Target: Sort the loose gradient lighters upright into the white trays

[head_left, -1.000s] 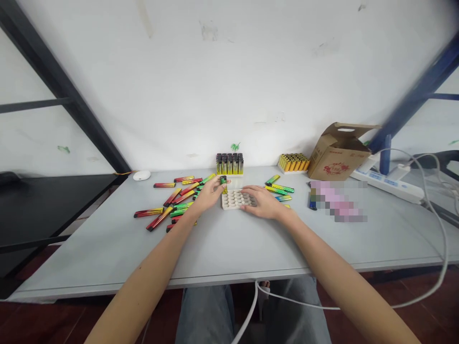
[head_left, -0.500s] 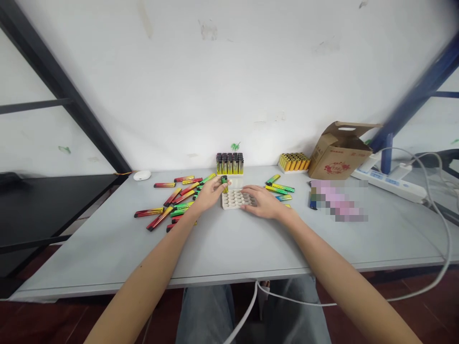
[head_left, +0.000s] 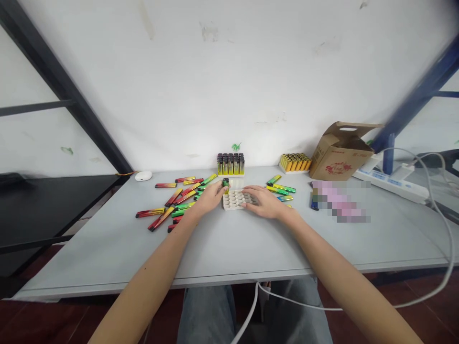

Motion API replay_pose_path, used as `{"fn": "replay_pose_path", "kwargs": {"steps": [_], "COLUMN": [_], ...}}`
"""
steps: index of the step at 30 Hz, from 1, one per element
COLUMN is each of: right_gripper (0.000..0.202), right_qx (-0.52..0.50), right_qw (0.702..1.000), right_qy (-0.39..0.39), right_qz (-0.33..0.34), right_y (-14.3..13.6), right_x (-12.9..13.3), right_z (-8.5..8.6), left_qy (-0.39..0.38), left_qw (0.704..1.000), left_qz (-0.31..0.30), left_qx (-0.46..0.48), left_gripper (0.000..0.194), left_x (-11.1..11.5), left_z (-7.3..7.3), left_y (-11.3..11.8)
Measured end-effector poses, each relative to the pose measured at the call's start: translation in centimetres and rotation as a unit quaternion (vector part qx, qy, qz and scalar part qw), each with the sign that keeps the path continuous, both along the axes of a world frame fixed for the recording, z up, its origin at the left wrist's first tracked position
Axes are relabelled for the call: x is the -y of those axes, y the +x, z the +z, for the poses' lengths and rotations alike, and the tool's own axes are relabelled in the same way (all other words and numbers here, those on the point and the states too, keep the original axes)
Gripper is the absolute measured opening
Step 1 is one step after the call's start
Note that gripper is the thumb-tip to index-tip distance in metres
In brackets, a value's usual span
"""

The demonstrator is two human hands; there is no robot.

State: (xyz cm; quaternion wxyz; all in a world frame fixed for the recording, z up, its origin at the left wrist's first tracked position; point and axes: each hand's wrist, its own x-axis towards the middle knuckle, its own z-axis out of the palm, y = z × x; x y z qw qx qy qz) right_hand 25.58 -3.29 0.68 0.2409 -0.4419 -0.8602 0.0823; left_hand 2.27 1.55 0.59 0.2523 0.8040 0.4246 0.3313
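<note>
A green lighter (head_left: 225,183) stands upright between the thumb and fingers of my left hand (head_left: 212,197). Its lower end is at the back left corner of a white tray with rows of holes (head_left: 234,200); I cannot tell how deep it sits. My right hand (head_left: 263,201) holds the tray's right side, thumb toward the front and fingers across the back, covering some holes. Red-and-yellow lighters (head_left: 161,219) and green lighters (head_left: 184,206) lie loose beside my left hand, partly hidden by the forearm. Several more green lighters (head_left: 284,188) lie beyond my right hand.
Against the wall stand a filled rack of lighters (head_left: 230,165) and a tray of yellow lighters (head_left: 295,162). An open cardboard box (head_left: 339,155), a power strip (head_left: 392,184) and a blurred pink item (head_left: 339,200) are at the right. A white case (head_left: 143,176) lies back left.
My left hand has lowered the green lighter slightly at the tray's back left corner. My right hand stays on the tray. The whole view has shifted a little.
</note>
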Motion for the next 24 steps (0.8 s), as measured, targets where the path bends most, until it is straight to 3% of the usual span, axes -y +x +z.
{"fn": "replay_pose_path", "kwargs": {"steps": [2,7,9,15,19,24], "right_gripper": [0.046,0.04,0.042,0.043,0.04,0.037], "right_qx": [-0.015,-0.018,-0.01,0.007,0.005,0.036], "right_qw": [0.999,0.967,0.958,0.948,0.956,0.965], "right_qy": [0.014,0.052,0.038,0.005,0.027,0.058], "right_qz": [-0.041,-0.248,-0.284,-0.318,-0.291,-0.252], "right_y": [0.4,3.1,4.4,5.5,3.8,1.4], "right_x": [-0.5,-2.5,-3.1,-3.7,-4.1,-3.8], "right_z": [0.1,-0.2,-0.6,-2.0,-2.5,-1.8], "left_qy": [0.004,-0.002,-0.005,0.028,0.053,0.049], "left_qw": [1.0,1.0,1.0,1.0,0.998,0.997], "left_qz": [0.005,-0.001,-0.005,-0.008,0.013,0.024], "left_qx": [-0.013,-0.02,-0.012,-0.001,-0.026,-0.048], "left_gripper": [0.022,0.02,0.019,0.017,0.017,0.023], "left_x": [0.0,0.0,0.0,-0.1,-0.3,-0.8], "left_z": [-0.1,-0.4,-0.5,-0.6,-0.7,-1.0], "left_y": [0.0,-0.1,-0.1,-0.2,-0.5,-1.0]}}
